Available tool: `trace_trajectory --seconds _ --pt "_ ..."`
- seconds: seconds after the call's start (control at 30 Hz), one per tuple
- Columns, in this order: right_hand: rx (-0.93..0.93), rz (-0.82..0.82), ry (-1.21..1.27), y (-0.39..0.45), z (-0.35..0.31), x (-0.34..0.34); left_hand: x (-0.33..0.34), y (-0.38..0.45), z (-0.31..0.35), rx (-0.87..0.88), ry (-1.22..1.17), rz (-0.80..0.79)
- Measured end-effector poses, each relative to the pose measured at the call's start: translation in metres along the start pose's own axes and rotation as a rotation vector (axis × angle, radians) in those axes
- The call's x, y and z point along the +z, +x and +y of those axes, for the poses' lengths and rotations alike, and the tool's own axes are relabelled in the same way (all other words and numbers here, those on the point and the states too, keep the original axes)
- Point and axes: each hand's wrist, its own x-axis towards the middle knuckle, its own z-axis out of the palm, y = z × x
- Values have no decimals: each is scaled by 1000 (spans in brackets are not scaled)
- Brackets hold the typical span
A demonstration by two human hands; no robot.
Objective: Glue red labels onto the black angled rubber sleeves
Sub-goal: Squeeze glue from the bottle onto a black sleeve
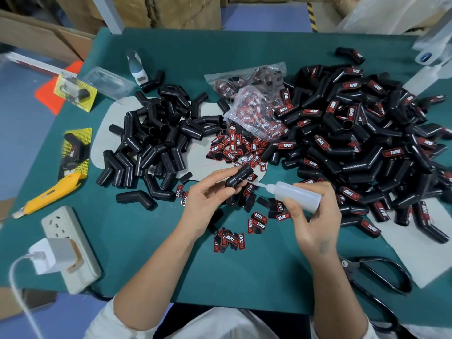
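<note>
Sleeve (238, 178) gripped in left hand (208, 199)

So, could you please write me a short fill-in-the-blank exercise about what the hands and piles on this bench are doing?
1. The right hand grips a squeeze ____ of glue.
2. Its thin nozzle points at the black sleeve held by the ____ hand.
3. The pile of labelled sleeves lies on the person's ____ side.
4. The loose labels on the green table are ____ and black.

Missing words: bottle; left; right; red
</note>
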Motion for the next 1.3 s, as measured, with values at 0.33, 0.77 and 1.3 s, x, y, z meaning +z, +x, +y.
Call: trace_trajectory --seconds 0.33,0.77,1.3 --pt "13 12 0 0 1 -1 2 -1 3 -2 -19 14" --pt "7 -18 4 -1 -1 1 5 -1 6 -18 17 49" --pt "22 28 -14 0 -1 -1 4 -1 5 -15 -13 17"
